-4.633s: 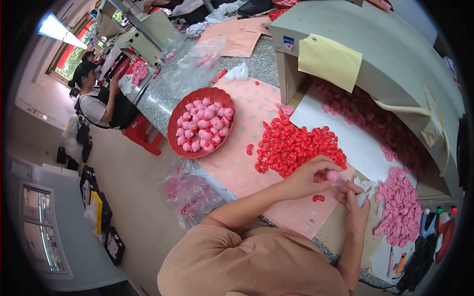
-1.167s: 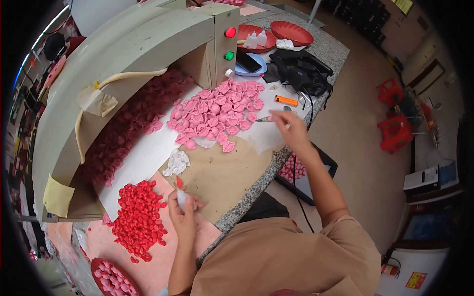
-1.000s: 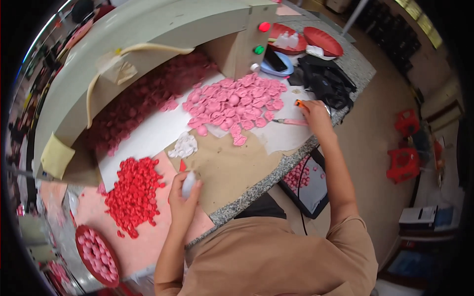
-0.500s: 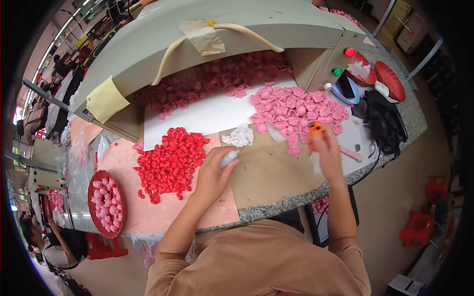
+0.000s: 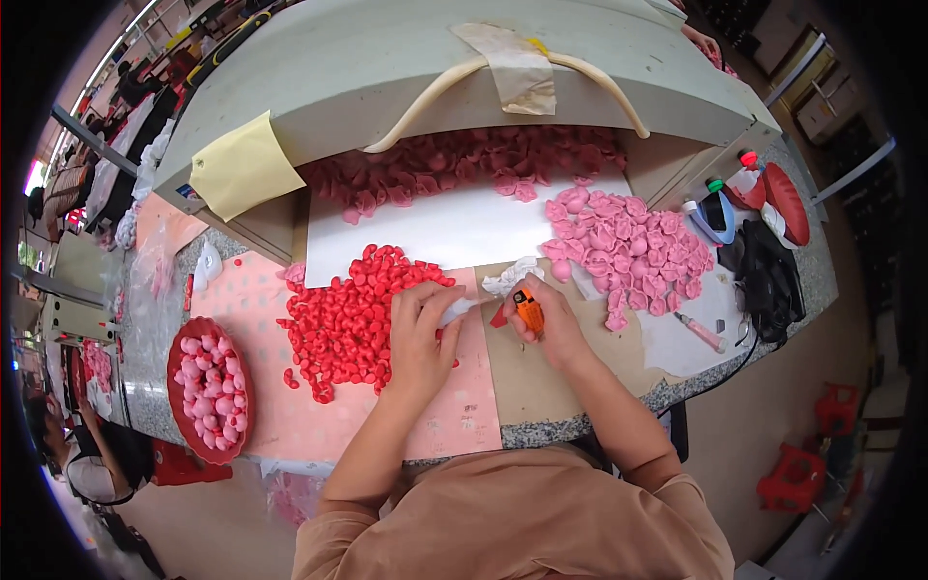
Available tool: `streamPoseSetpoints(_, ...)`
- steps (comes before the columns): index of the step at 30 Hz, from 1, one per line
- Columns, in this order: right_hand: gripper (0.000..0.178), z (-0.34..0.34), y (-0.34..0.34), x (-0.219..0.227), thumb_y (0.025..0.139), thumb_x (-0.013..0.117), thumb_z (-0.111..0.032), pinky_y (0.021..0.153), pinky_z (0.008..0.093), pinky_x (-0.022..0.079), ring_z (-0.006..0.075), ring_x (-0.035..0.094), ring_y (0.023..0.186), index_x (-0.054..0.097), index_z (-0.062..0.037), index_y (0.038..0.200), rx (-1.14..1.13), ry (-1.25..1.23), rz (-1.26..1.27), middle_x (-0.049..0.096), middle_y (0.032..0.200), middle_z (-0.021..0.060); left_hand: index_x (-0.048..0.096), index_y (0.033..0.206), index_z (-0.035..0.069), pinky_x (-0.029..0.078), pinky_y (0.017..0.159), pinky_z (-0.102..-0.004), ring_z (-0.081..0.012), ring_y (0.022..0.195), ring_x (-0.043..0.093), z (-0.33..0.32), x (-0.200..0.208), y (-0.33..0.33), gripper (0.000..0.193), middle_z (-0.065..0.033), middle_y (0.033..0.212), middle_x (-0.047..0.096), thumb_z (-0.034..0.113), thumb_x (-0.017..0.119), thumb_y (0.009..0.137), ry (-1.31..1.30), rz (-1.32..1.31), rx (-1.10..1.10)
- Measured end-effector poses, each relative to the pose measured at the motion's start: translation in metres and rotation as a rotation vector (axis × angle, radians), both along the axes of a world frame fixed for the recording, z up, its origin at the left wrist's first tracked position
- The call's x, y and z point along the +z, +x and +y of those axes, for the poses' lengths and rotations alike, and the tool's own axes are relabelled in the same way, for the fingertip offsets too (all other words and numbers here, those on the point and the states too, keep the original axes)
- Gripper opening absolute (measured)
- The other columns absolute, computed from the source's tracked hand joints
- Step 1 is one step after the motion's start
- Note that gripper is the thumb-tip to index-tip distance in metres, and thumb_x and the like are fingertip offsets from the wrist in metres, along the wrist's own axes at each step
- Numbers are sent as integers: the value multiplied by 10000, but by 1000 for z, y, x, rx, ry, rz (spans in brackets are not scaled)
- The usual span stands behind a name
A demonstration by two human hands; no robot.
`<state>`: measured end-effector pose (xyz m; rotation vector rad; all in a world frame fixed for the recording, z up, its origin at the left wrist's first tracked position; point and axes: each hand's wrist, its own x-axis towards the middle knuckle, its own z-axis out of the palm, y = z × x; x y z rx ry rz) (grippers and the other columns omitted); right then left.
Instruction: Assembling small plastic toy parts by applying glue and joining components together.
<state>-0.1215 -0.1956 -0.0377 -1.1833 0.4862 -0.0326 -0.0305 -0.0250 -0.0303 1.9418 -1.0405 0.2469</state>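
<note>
Right hand point(image 5: 543, 319) now grips an orange cutter point(image 5: 529, 309), drawn in beside the left hand point(image 5: 422, 333), which pinches a small white piece point(image 5: 462, 308); both meet between the red heap point(image 5: 353, 309) and pink heap point(image 5: 623, 246); 1 red bowl point(image 5: 184, 360) sits far left.

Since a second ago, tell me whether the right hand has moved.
Yes. The right hand, with the orange tool, came in from the table's right side beyond the pink pile to the brown board, close beside the left hand.
</note>
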Motion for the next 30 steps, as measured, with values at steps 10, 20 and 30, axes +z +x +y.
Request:
streamPoseSetpoints(10, 213, 1, 2, 3, 931, 359, -268, 393, 212, 225, 67, 299, 413, 429, -98, 1039, -65, -8, -65, 399, 534, 24, 581, 1040, 55, 409, 817, -355, -293, 954, 488, -4, -7, 3, 420, -130, 1032, 523, -96, 644, 653, 37, 9, -4)
streamPoseSetpoints(20, 203, 6, 2, 4, 931, 357, -227, 406, 206, 235, 68, 311, 419, 421, -95, 1071, -61, -49, -73, 424, 553, 31, 588, 1047, 69, 407, 814, -363, -295, 952, 485, -4, -8, 0, 426, -130, 1052, 522, -87, 645, 654, 33, 33, -8)
streamPoseSetpoints(30, 172, 5, 1, 1, 932, 376, -268, 403, 210, 243, 65, 317, 421, 405, -112, 1000, -79, -74, -65, 434, 551, 32, 580, 1048, 59, 410, 837, -356, -291, 976, 485, -4, -7, -1, 421, -133, 1051, 516, -99, 634, 661, 50, 32, -11)
